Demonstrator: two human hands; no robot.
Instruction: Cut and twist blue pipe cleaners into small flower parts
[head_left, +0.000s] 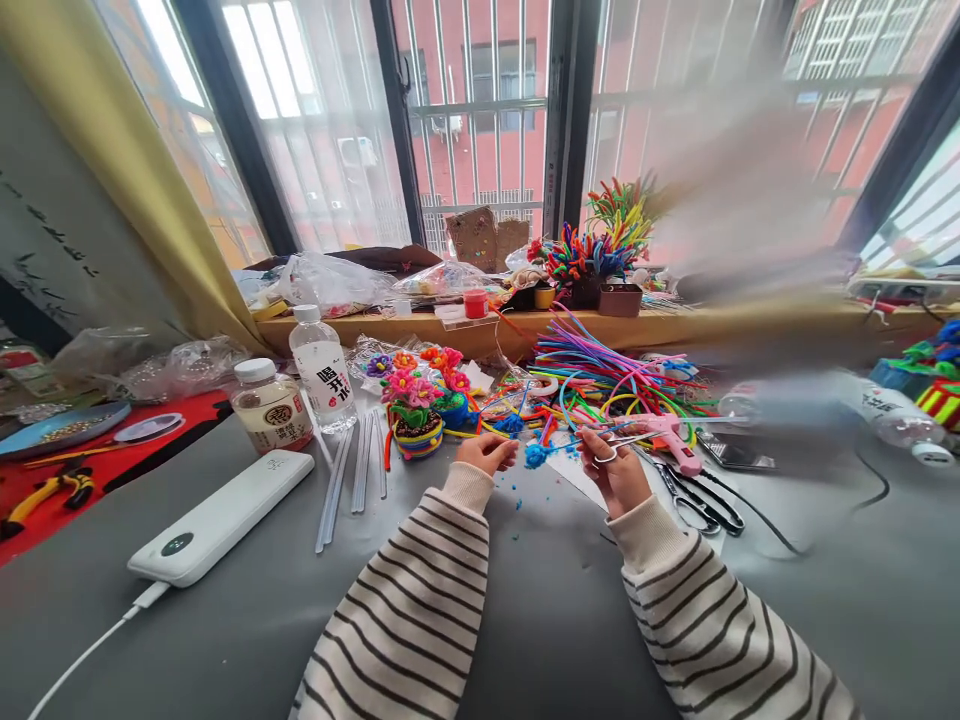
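My right hand is closed, with small scissors in its fingers. A thin blue pipe cleaner stem also runs out of this grip toward the left, ending in a fluffy blue tuft. Just left of the tuft, my left hand has its fingers pinched together; whatever they hold is too small to make out. Blue fluff scraps lie on the grey table below. Beyond the right hand is a pink glue gun. Beside my left hand stands a pot of pipe cleaner flowers.
Loose pipe cleaners are heaped behind my hands. Large black-handled scissors and a cable lie to the right. On the left are clear glue sticks, a water bottle, a drink bottle and a white power bank.
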